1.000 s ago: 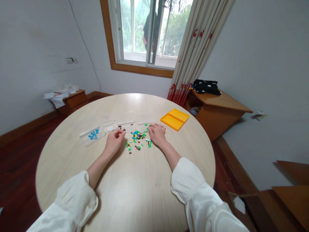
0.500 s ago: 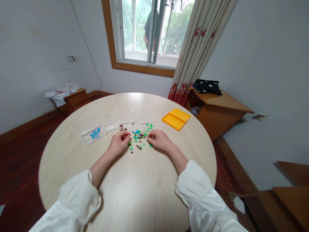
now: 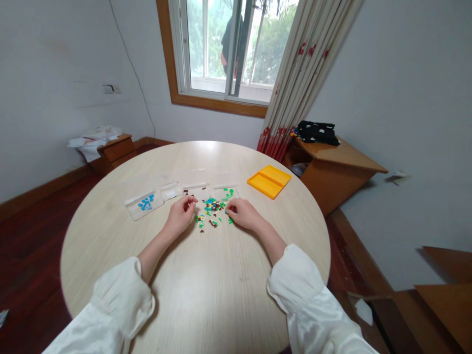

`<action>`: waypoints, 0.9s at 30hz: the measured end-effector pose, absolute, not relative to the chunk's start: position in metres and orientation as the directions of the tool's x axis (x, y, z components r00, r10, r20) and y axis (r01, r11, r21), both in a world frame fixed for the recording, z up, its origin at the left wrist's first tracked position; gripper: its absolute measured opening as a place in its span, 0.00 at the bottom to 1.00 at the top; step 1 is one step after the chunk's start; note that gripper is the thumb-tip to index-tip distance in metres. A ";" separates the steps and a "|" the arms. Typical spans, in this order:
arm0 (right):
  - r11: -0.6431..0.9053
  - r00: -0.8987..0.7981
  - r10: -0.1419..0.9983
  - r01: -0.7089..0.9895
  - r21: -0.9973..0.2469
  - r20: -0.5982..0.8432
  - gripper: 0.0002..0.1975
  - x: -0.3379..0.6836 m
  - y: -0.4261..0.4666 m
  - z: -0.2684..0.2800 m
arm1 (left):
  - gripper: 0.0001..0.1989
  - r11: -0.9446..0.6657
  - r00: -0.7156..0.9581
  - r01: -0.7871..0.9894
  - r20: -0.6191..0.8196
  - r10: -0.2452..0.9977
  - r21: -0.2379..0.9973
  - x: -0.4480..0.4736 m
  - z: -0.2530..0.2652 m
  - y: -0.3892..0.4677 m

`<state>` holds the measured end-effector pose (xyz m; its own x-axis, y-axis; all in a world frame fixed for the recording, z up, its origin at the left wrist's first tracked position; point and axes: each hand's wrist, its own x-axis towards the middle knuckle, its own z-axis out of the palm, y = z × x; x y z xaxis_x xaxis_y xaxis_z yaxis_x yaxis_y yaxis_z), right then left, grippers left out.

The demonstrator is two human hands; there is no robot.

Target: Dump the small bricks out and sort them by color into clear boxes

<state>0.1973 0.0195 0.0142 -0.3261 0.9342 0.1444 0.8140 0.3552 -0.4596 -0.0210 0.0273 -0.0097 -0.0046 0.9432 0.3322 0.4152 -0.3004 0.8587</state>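
Note:
A loose pile of small plastic building bricks (image 3: 213,205), in green, blue, brown, yellow and white, lies on the round table (image 3: 199,285) between my hands. My left hand (image 3: 181,215) is at the pile's left edge, in front of the clear box with brown bricks (image 3: 196,186). Its fingers are curled together, and whatever they pinch is too small to make out. At the right edge of the pile, my right hand (image 3: 241,212) has thumb and fingertips pressed together low over the table. Anything between those fingertips is hidden.
A clear box with blue bricks (image 3: 145,202) stands at the left, beside a small clear box (image 3: 169,191). Another clear box holds green bricks (image 3: 228,191). A yellow two-part tray (image 3: 270,181) lies at the right. Behind are a curtain (image 3: 291,88) and a wooden cabinet (image 3: 335,162).
My left hand has shifted slightly back and left, away from the pile towards the brown-brick box. My right hand has stayed almost in place at the pile's right edge.

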 end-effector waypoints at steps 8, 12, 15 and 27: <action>0.372 -0.281 0.928 0.710 -0.598 0.244 0.06 0.192 0.020 0.009 | 0.10 -0.299 0.022 0.377 0.314 0.949 0.877 -0.018 -0.008 0.023; 0.399 -0.274 0.917 0.673 -0.624 0.290 0.03 0.189 0.021 0.007 | 0.11 -0.322 0.091 0.356 0.310 0.946 0.877 -0.015 -0.010 0.021; 0.454 -0.270 0.890 0.608 -0.651 0.368 0.04 0.184 0.019 0.004 | 0.12 -0.345 0.157 0.329 0.309 0.938 0.879 -0.011 -0.011 0.019; 0.521 -0.284 0.852 0.385 -0.762 0.439 0.02 0.163 0.006 0.000 | 0.09 -0.423 0.248 0.283 0.360 0.899 0.861 -0.006 -0.010 0.012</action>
